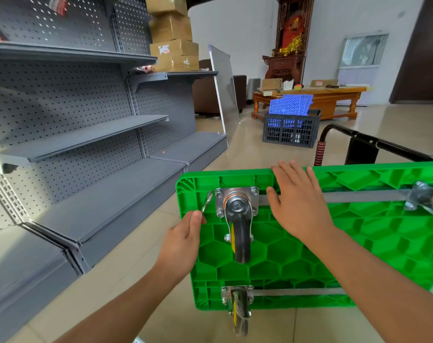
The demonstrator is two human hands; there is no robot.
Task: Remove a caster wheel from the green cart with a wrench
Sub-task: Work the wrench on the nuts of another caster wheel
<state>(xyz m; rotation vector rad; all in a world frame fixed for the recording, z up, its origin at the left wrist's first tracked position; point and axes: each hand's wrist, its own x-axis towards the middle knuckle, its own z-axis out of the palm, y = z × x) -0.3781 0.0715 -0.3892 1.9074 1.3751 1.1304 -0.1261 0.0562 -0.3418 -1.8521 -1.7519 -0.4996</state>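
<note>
The green cart lies upside down on the floor, its ribbed underside facing me. A caster wheel with a black and yellow wheel is bolted through a steel plate near the cart's far left corner. My left hand grips the handle of a silver wrench, whose ring end sits beside the plate's upper left bolt. My right hand rests flat on the cart's underside just right of the caster plate, fingers straight. A second caster sits at the near left corner.
Grey perforated metal shelving stands along the left. The cart's black folding handle lies beyond its far edge. A dark crate with blue plastic panels, a leaning metal panel and a wooden table stand farther back on the tiled floor.
</note>
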